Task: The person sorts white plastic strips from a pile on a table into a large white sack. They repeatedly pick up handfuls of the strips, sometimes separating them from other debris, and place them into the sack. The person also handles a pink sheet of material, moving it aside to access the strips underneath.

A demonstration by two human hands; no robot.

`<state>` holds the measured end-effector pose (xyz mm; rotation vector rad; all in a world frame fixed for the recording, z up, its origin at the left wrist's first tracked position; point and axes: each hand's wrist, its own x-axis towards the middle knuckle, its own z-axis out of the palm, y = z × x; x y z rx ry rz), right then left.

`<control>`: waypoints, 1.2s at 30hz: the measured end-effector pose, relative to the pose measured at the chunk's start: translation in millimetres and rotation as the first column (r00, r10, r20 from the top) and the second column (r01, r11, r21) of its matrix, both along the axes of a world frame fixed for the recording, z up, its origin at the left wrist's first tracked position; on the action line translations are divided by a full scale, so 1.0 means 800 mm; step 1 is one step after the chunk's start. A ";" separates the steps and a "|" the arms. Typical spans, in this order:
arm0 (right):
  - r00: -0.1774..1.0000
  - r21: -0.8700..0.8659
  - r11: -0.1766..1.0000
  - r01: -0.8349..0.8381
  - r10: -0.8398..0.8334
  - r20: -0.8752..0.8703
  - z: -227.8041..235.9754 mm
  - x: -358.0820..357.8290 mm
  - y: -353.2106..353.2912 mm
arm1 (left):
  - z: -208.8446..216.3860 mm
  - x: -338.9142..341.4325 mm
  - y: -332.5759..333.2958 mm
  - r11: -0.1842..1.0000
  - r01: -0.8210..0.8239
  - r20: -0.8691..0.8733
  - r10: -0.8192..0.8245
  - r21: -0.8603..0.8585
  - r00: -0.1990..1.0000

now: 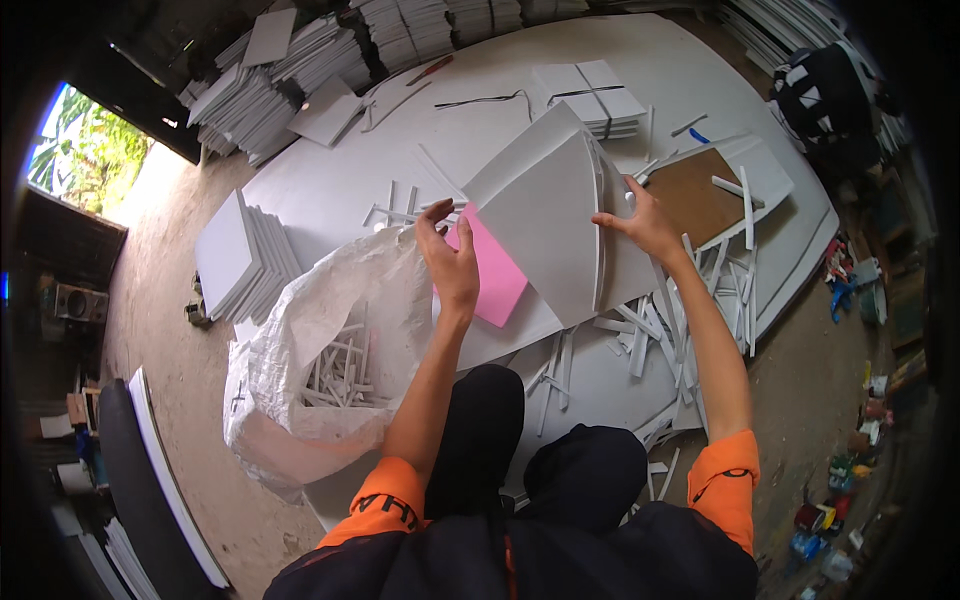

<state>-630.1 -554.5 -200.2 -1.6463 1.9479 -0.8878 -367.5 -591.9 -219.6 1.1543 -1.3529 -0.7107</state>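
Your right hand touches the right edge of a big grey sheet shaped like a slice of pie. Its fingers are spread wide and press on the edge; you cannot tell if they wrap around it. The sheet stands tilted up near the middle of the wide white board on the floor.

Your left hand is open with the fingers curled a little. It holds nothing and hangs just beside the left edge of the grey sheet, over a pink sheet that peeks out from under it.

A white plastic bag full of thin white strips sits at the board's left edge. More white strips lie by your right arm.
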 end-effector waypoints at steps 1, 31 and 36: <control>0.996 -0.068 0.994 -0.085 0.086 0.010 -0.015 -0.001 -0.014 | 0.009 0.005 -0.001 0.999 -0.025 0.060 0.027 -0.022 0.998; 0.359 0.112 0.365 -0.924 0.931 -0.068 0.058 0.360 -0.131 | 0.143 0.263 0.202 0.501 -0.770 0.918 0.250 -0.394 -0.307; 0.370 0.064 0.381 -0.922 0.918 -0.142 0.035 0.388 -0.142 | 0.116 0.296 0.198 0.627 -0.766 0.712 0.602 -0.143 0.361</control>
